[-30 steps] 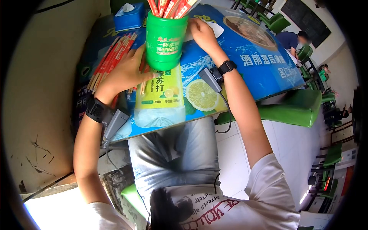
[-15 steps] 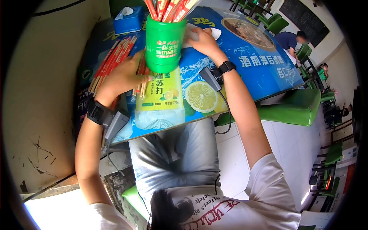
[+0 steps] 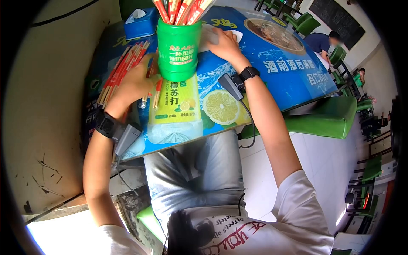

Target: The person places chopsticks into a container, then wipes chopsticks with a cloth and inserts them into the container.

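Observation:
A green cup [image 3: 178,53] full of red-wrapped chopsticks [image 3: 182,10] stands upright on the blue printed table. My left hand [image 3: 135,83] lies just left of it, fingers apart, over a few wrapped chopsticks; its fingertips are partly hidden beside the cup. More wrapped chopsticks [image 3: 121,70] lie in a row left of that hand. Behind and right of the cup, my right hand [image 3: 223,44] is on a white tissue [image 3: 208,39], its fingers bent over it; whether it grips the tissue is hard to tell.
A blue tissue box [image 3: 140,24] sits at the back left of the table [image 3: 272,85], near the wall. A green chair [image 3: 314,119] is tucked at the right edge. Farther off, a person in dark clothing [image 3: 318,43] sits near other green chairs.
The green cup has shifted slightly left. My right hand has drawn the white tissue a little toward the cup. My left hand has moved slightly, staying by the chopsticks.

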Demonstrator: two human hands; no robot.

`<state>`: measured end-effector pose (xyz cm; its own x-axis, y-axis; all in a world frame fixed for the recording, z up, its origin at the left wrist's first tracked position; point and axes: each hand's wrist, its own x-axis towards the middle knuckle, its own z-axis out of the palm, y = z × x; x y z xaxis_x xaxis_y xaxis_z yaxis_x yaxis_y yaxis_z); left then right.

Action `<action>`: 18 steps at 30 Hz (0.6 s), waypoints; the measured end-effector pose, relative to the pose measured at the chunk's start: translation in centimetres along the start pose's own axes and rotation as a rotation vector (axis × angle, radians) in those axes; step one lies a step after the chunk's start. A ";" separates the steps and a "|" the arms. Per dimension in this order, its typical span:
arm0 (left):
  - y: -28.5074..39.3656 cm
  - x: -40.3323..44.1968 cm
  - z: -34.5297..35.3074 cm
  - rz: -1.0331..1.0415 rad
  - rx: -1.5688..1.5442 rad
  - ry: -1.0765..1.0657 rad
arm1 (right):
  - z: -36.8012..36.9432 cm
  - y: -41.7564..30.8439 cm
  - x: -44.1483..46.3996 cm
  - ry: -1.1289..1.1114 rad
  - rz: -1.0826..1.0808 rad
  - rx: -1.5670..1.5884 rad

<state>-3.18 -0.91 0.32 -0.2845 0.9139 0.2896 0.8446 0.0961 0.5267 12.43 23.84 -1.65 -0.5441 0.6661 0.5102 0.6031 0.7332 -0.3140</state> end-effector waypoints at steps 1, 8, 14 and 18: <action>0.1 0.0 0.0 -0.020 -0.026 0.025 | 0.0 0.0 -0.1 -0.054 -0.007 -0.030; -1.7 1.0 0.7 0.011 -0.121 0.209 | 0.2 1.3 0.4 -0.027 -0.048 -0.026; -0.8 1.0 0.5 0.003 -0.220 0.175 | -0.2 0.9 0.3 -0.032 -0.005 -0.034; -0.9 1.2 0.5 -0.047 -0.271 0.132 | -0.6 0.9 0.4 -0.052 0.011 -0.049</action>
<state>-4.03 0.25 -0.16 -0.3916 0.8502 0.3518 0.6823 0.0118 0.7310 13.07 24.66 -1.27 -0.5661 0.6810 0.4645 0.6364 0.7192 -0.2788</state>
